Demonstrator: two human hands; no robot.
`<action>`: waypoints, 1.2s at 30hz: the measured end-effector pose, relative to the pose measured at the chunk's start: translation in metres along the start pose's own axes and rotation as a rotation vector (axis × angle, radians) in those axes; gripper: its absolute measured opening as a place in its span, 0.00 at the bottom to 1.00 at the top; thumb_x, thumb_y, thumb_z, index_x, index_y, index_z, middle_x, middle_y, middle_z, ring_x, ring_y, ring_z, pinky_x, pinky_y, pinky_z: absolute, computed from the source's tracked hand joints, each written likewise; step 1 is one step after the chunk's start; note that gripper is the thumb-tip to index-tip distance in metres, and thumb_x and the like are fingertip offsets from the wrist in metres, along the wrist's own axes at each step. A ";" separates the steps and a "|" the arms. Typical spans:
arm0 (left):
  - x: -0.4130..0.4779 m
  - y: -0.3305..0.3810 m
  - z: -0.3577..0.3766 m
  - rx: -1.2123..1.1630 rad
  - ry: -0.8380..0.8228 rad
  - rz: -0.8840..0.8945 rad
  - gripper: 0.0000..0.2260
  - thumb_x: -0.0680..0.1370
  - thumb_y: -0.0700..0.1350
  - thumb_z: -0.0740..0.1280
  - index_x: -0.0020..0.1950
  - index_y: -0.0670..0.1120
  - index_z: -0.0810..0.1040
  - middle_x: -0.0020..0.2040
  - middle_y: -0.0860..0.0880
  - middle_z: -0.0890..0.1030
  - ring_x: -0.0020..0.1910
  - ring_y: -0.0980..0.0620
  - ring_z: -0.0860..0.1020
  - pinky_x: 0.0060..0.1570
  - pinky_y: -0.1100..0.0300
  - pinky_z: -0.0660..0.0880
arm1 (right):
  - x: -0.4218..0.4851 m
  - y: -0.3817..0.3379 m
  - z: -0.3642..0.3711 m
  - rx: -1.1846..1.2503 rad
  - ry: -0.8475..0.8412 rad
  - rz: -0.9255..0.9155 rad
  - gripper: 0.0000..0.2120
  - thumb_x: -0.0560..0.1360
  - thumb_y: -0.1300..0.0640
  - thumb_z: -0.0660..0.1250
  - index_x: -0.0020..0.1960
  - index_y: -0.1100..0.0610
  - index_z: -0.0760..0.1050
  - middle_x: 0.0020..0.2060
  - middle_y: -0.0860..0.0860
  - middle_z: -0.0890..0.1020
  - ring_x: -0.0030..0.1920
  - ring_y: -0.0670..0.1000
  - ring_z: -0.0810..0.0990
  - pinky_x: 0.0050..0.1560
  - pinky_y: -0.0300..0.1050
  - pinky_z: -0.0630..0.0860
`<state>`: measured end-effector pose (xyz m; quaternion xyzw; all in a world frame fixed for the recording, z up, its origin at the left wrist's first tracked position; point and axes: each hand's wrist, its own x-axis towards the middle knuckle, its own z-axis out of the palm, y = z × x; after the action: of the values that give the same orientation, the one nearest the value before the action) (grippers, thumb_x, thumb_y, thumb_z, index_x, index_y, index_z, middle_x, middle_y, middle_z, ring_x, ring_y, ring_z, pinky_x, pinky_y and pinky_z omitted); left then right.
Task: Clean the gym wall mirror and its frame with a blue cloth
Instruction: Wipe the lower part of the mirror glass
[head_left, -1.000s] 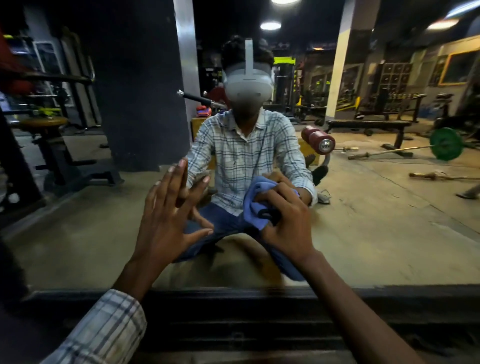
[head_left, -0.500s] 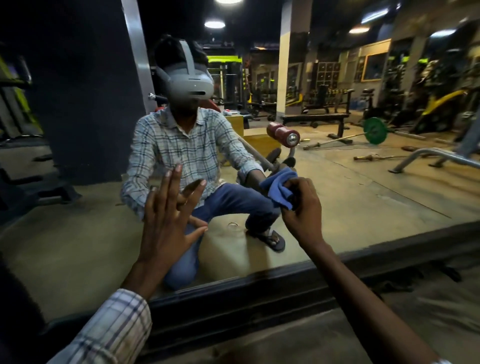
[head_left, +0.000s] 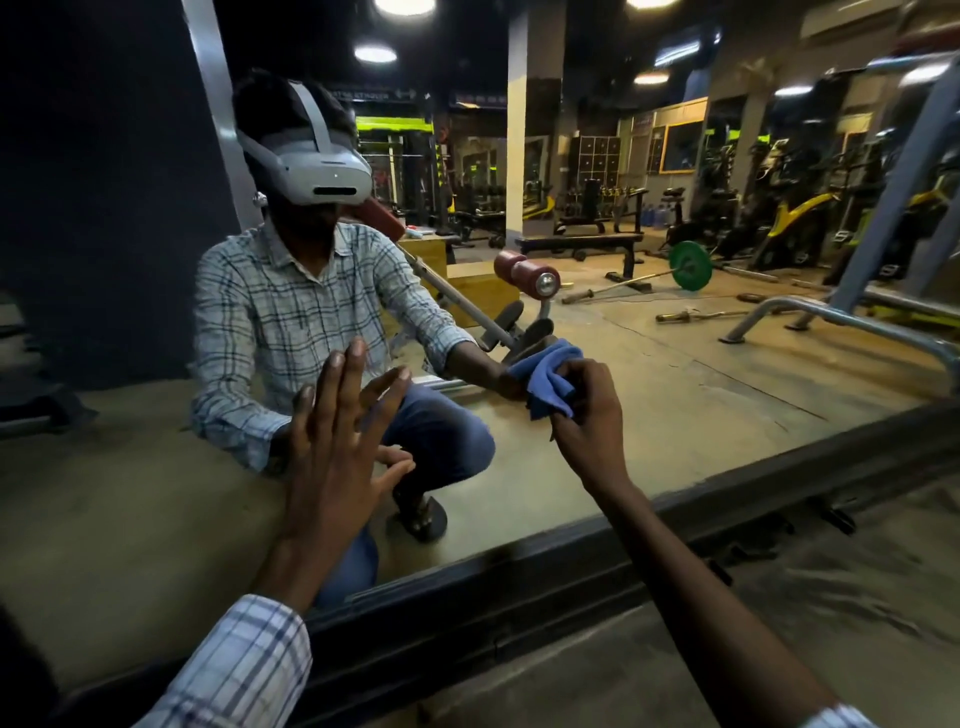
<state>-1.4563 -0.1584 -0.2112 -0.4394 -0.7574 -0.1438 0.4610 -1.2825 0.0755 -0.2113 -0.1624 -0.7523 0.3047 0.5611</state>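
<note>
Mid-wipe, the right hand (head_left: 589, 421) grips the crumpled blue cloth (head_left: 545, 376) against the large wall mirror (head_left: 685, 410) (left hand (head_left: 332, 457) braces flat, fingers spread, empty); next likely needs a sweep down to its dark frame (head_left: 519, 579).

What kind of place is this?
Most likely a gym: the wall mirror reflects a green weight plate, a bench and yellow machines.

The right hand (head_left: 587, 415) slid the cloth (head_left: 548, 376) rightward across the mirror (head_left: 727, 374), opening a wide gap from the left hand (head_left: 332, 452) it had been beside
</note>
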 end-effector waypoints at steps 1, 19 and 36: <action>0.000 0.000 0.001 -0.004 0.006 -0.002 0.50 0.68 0.63 0.79 0.84 0.54 0.58 0.85 0.40 0.52 0.83 0.39 0.53 0.77 0.37 0.57 | 0.000 0.000 0.000 0.009 0.002 -0.008 0.18 0.72 0.70 0.71 0.54 0.52 0.71 0.50 0.44 0.74 0.50 0.46 0.77 0.47 0.46 0.78; 0.000 0.002 -0.007 0.041 -0.001 -0.016 0.43 0.74 0.65 0.73 0.83 0.53 0.61 0.85 0.42 0.51 0.84 0.41 0.52 0.78 0.41 0.55 | 0.010 0.019 -0.001 0.104 -0.019 -0.132 0.16 0.70 0.75 0.71 0.50 0.58 0.72 0.46 0.55 0.74 0.44 0.53 0.74 0.41 0.52 0.71; -0.010 -0.014 -0.021 -0.020 -0.041 -0.022 0.50 0.68 0.58 0.81 0.84 0.51 0.60 0.85 0.42 0.51 0.84 0.41 0.52 0.77 0.40 0.58 | 0.006 -0.048 0.054 0.229 0.284 0.055 0.12 0.75 0.63 0.69 0.56 0.52 0.73 0.55 0.49 0.78 0.55 0.47 0.79 0.56 0.52 0.81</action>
<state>-1.4535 -0.1843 -0.2055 -0.4383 -0.7700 -0.1474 0.4395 -1.3303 0.0275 -0.1862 -0.1595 -0.6212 0.3775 0.6679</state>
